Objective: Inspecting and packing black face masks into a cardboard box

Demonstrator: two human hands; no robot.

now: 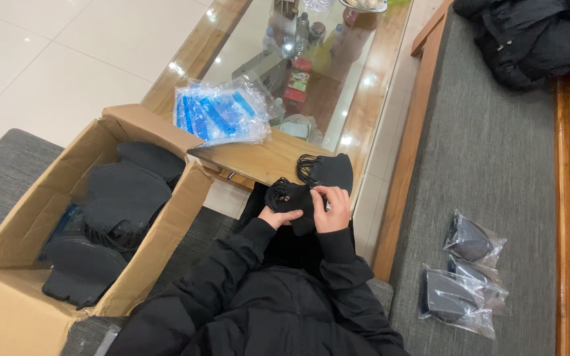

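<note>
Glass-topped wooden table [265,161], white tiles [54,59]

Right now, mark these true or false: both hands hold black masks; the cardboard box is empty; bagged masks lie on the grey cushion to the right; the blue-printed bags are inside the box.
1. Both hands, left hand and right hand, hold black masks: true.
2. The cardboard box is empty: false, it holds stacks of black masks.
3. Bagged masks lie on the grey cushion: true.
4. The blue-printed bags are inside the box: false, they lie on the wooden table.
</note>
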